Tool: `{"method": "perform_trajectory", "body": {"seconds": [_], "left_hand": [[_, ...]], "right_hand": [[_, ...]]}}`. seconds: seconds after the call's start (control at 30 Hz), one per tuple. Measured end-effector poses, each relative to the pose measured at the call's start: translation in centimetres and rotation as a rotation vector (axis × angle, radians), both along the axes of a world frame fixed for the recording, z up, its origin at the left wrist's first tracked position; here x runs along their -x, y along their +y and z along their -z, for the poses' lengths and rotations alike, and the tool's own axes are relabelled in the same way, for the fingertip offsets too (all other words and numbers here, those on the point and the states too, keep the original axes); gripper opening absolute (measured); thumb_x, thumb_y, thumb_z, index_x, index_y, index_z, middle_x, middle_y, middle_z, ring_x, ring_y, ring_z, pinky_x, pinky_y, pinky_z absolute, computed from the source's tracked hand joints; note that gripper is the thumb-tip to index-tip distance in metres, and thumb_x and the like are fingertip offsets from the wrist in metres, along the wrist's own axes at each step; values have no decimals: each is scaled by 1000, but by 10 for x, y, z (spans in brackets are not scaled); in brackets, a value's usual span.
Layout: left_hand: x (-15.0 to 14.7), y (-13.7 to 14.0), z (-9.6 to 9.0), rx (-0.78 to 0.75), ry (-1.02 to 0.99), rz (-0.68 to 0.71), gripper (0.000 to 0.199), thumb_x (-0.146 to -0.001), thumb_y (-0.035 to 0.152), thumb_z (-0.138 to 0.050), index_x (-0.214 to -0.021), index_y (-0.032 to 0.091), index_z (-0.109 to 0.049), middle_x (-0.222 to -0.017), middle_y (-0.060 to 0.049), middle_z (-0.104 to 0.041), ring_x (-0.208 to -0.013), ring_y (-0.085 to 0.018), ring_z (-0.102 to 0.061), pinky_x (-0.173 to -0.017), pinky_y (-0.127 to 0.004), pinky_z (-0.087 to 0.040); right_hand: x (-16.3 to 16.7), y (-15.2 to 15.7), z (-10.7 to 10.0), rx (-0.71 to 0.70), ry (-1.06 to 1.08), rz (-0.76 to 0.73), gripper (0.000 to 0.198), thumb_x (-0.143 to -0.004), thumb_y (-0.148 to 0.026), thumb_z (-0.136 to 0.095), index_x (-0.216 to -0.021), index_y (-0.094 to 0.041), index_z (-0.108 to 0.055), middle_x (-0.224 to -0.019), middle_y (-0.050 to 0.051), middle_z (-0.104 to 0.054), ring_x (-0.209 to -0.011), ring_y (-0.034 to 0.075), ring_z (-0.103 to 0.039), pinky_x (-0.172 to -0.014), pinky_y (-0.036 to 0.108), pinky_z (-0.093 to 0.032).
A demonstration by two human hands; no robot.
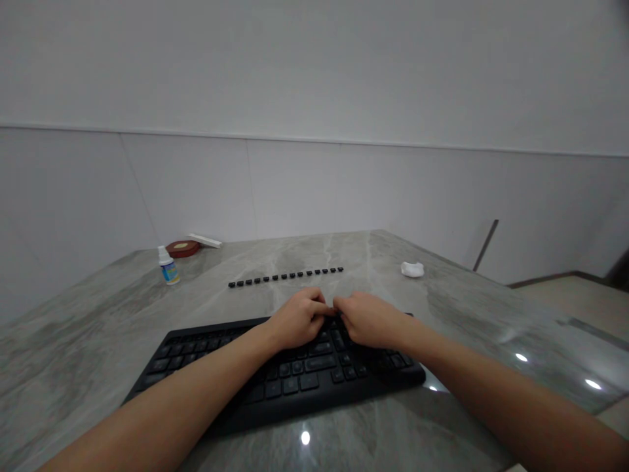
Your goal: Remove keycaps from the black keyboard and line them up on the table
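Observation:
A black keyboard [289, 410] lies at a slight slant on the marbled grey table, its left part crossed by my left forearm. My left hand [299, 320] rests over its upper edge, fingers curled and the index finger reaching right. Close against that fingertip, my right hand [366, 319] is closed at the top row of keys, fingers bent downward. Whatever the fingertips grip there is hidden or too small to make out. Beyond the keyboard, several small black keycaps [284, 276] form a long, slightly slanting row.
At the back left stands a small spray bottle [170, 270] with a blue and yellow label. Behind it lie a reddish-brown round object [181, 249] and a white strip [206, 241]. A crumpled white tissue-like piece [411, 269] lies to the right. A white wall [304, 187] borders the table's far side.

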State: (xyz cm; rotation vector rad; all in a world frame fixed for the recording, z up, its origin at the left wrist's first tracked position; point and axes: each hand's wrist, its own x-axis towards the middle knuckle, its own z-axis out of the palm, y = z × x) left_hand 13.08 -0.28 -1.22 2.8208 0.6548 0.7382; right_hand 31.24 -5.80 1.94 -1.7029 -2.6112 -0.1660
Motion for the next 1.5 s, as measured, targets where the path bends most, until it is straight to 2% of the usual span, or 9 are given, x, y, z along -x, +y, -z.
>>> {"method": "perform_trajectory", "body": {"seconds": [0.3,0.43,0.73,0.87,1.03,1.3,1.5], "left_hand": [[1,1,2,-16,11,10,38,-78,4,-48,-101,22,-73,-89,-6,-60,-86,-18,-56,-82,-32,-47],[0,0,1,-13,16,10,39,-78,4,-49,-101,23,-73,-89,-6,-60,-86,-18,-56,-81,-31,-48],[0,-1,-1,5,25,19,41,-78,4,-48,-104,25,-72,-89,-5,-61,-87,-18,-56,-82,-32,-47],[0,-1,-1,4,21,9,40,-78,4,-49,-104,24,-72,-89,-6,-61,-87,-18,-57,-83,-32,-47],[0,-2,-2,10,29,9,41,-78,4,-48,-105,24,-72,-90,-6,-61,-87,-18,-57,-84,-32,-47],[0,0,-1,14,29,20,45,-76,3,-47,-108,25,-69,-91,-5,-60,-89,-18,-56,-85,-33,-46],[0,0,0,-13,31,44,43,-77,3,-46,-108,24,-69,-98,-6,-61,-95,-20,-55,-89,-35,-46]], "right_hand": [[8,-2,6,18,71,138,20,-79,-15,-45,-86,-17,-64,-80,11,-68,-69,22,-64,-52,27,-33],[8,0,6,24,109,155,20,-77,-14,-48,-86,-16,-65,-81,11,-69,-70,21,-64,-53,26,-33],[-20,28,-8,272,355,-144,20,-71,-13,-55,-83,-14,-71,-66,1,-64,-59,11,-53,-54,20,-34],[-27,41,-6,358,442,-195,22,-68,-13,-57,-84,-13,-72,-65,-1,-61,-60,11,-52,-55,20,-35],[-28,57,-5,472,491,-183,18,-62,-14,-63,-78,-12,-72,-53,-6,-49,-51,8,-43,-49,20,-30],[-24,57,-5,356,374,-171,16,-63,-20,-67,-78,-15,-71,-59,-4,-53,-54,9,-48,-52,19,-32],[-11,42,-13,234,211,-84,19,-66,-19,-61,-81,-18,-72,-72,3,-68,-65,15,-59,-56,21,-37]]}}
